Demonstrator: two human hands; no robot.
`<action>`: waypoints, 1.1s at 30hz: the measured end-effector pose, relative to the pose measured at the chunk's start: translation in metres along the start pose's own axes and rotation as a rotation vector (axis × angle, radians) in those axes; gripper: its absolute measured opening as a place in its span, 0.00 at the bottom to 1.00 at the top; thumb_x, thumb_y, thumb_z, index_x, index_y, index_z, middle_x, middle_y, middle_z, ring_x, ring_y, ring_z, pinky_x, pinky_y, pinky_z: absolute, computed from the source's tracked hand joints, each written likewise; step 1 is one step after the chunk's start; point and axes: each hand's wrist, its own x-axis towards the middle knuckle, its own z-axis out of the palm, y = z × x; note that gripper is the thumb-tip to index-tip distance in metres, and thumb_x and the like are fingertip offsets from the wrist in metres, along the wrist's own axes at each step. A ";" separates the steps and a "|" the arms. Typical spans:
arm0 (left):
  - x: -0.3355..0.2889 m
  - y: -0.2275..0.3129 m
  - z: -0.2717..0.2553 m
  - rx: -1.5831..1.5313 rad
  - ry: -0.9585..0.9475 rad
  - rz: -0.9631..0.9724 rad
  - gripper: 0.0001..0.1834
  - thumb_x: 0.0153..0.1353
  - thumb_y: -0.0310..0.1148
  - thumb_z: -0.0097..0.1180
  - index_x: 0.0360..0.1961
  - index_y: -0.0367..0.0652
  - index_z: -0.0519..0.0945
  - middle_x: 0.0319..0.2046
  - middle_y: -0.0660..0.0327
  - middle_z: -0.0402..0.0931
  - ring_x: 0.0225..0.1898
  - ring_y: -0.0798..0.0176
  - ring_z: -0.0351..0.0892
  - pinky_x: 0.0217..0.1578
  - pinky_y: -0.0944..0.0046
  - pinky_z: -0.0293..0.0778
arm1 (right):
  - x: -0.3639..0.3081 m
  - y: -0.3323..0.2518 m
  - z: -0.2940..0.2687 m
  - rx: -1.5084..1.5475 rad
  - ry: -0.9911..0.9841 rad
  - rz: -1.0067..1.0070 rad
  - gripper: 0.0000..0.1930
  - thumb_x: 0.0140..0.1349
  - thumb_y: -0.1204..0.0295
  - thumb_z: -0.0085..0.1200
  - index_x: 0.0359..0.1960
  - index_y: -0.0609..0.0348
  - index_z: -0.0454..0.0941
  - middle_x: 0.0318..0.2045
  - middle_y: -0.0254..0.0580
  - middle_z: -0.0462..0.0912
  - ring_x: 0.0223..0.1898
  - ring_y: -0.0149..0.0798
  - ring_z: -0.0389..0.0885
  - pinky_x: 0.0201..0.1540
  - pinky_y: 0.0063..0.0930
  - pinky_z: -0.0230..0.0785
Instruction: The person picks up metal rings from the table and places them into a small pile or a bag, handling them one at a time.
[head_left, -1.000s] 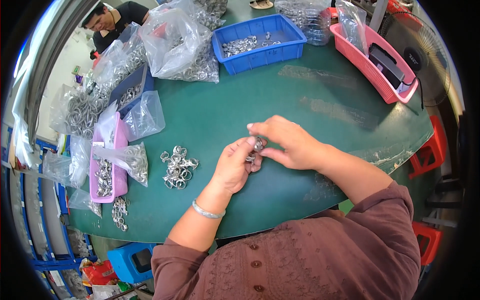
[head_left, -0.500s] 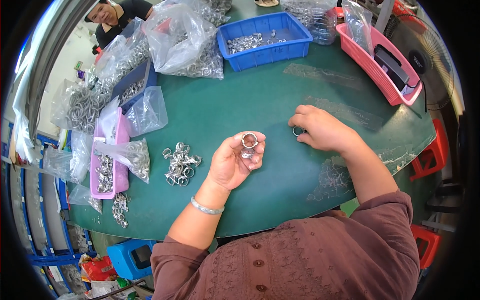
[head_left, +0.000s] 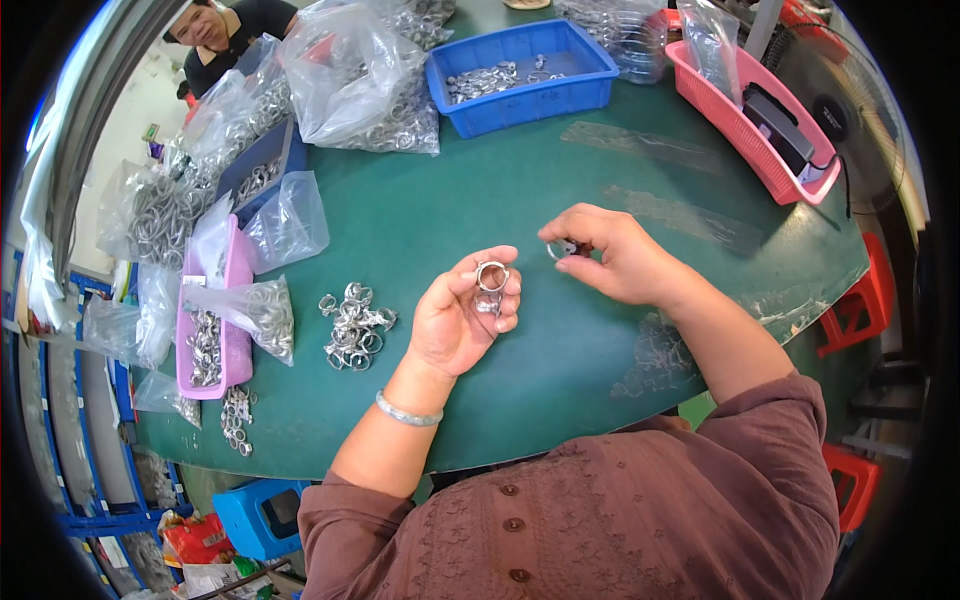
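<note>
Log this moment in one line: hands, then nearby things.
left hand: holding metal rings | right hand: pinching metal ring | loose ring pile: on green table, left of left hand

This looks like a workshop: clear bags [head_left: 355, 80] of metal rings [head_left: 165, 225], a blue bin [head_left: 530, 105] of metal pieces [head_left: 488, 82] and a loose ring pile [head_left: 353, 328] share a green worktable [head_left: 450, 210], plastic stools [head_left: 872, 262] alongside

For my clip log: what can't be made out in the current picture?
Head view: ring in the right hand, partly covered by its fingers.
Head view: lower ring in the left hand, too small for detail.
Head view: ring count in the pile, rings overlapping.
Head view: co-worker, cut by the top edge.
</note>
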 end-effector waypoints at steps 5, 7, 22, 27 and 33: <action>0.002 -0.005 0.010 0.229 0.216 0.012 0.19 0.61 0.38 0.47 0.50 0.39 0.70 0.41 0.53 0.76 0.38 0.59 0.76 0.34 0.62 0.75 | -0.001 0.000 0.012 0.231 0.134 -0.043 0.24 0.50 0.82 0.58 0.52 0.61 0.70 0.37 0.42 0.76 0.34 0.34 0.76 0.36 0.25 0.71; 0.002 -0.007 0.018 0.302 0.243 0.003 0.17 0.62 0.38 0.49 0.48 0.39 0.71 0.40 0.56 0.76 0.36 0.61 0.77 0.32 0.64 0.75 | 0.000 -0.006 0.014 0.201 0.126 -0.065 0.25 0.50 0.82 0.58 0.53 0.60 0.69 0.37 0.43 0.76 0.35 0.36 0.76 0.36 0.27 0.72; 0.002 -0.015 0.019 0.451 0.313 0.040 0.08 0.64 0.34 0.50 0.35 0.42 0.77 0.28 0.64 0.77 0.25 0.72 0.72 0.25 0.72 0.67 | 0.000 -0.010 0.025 0.177 0.112 -0.172 0.27 0.48 0.85 0.55 0.54 0.59 0.68 0.36 0.42 0.75 0.35 0.39 0.77 0.37 0.29 0.72; 0.002 -0.016 0.025 0.404 0.336 0.034 0.10 0.65 0.36 0.49 0.36 0.41 0.77 0.28 0.64 0.76 0.26 0.71 0.72 0.25 0.71 0.67 | 0.003 -0.010 0.025 0.043 0.150 -0.280 0.29 0.45 0.84 0.57 0.54 0.59 0.68 0.37 0.42 0.76 0.38 0.44 0.76 0.42 0.33 0.71; 0.001 -0.017 0.016 0.348 0.251 0.055 0.12 0.65 0.34 0.49 0.44 0.39 0.77 0.35 0.63 0.77 0.30 0.73 0.72 0.28 0.73 0.68 | 0.004 -0.014 0.026 -0.081 0.115 -0.370 0.29 0.44 0.84 0.57 0.53 0.61 0.68 0.40 0.44 0.76 0.43 0.49 0.75 0.44 0.37 0.69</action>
